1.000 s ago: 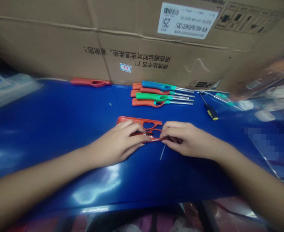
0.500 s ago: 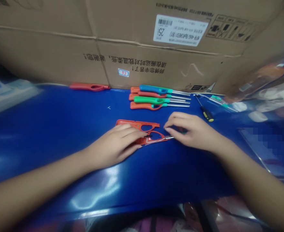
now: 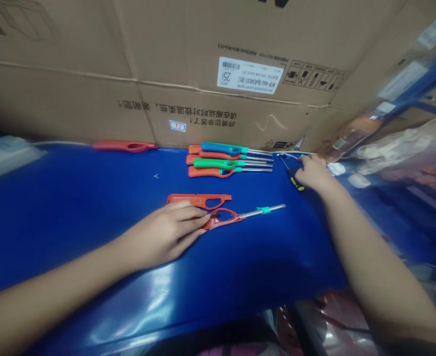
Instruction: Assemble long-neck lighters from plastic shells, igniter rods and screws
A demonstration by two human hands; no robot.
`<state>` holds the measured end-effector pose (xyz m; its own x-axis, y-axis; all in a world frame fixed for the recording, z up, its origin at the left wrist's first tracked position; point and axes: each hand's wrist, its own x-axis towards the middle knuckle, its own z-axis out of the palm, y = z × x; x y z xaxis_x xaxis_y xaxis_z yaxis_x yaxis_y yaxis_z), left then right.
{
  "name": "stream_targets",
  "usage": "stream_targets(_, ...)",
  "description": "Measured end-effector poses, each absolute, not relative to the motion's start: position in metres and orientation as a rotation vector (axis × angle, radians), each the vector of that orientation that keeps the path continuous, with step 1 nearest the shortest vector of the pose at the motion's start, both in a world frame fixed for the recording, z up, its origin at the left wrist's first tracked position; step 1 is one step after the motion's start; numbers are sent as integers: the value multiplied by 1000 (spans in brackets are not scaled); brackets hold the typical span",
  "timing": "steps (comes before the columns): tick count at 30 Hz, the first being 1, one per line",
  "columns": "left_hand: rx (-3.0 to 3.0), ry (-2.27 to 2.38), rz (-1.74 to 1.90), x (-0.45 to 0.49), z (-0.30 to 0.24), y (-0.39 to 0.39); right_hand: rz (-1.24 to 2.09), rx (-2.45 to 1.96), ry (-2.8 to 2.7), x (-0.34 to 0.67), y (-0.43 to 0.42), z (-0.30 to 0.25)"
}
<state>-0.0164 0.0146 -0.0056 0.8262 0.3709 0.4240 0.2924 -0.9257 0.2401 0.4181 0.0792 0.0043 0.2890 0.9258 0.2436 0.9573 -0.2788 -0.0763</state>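
Note:
My left hand [image 3: 179,225] lies over the handle end of an opened orange-red stick-lighter half [image 3: 228,217], fingers closed on it. From this half a metal tube [image 3: 255,213] with a teal collar [image 3: 264,210] points right; a thin pale wire runs inside the handle. The matching shell half [image 3: 199,199] rests just behind, partly under my left fingers. My right hand [image 3: 314,173] is at the box's foot, fingers drawn together over a thin rod-like piece with a bit of teal. What they grip is mostly hidden. Beside it lies a black-and-yellow screwdriver [image 3: 295,182].
Several stick lighters [image 3: 218,163] in orange, green and blue lie stacked against a large cardboard box [image 3: 188,74]. Another red lighter handle [image 3: 123,146] lies farther left. White pieces [image 3: 359,181] and a bottle [image 3: 351,136] are at the right. The table [image 3: 92,207] is glossy blue.
My right hand has left the tube end of the opened lighter and moved back and right to the parts by the screwdriver. My left hand stays on the lighter; the camera view has shifted.

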Motion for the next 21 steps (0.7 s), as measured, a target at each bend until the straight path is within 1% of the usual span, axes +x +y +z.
stream_targets(6, 2845, 494, 714, -20, -7, 18, -169, -2464, -1614, 447, 90, -10)
stream_targets(21, 2838, 528, 665, -24, -6, 21, -248, -2342, -1589, 455, 90, -19)
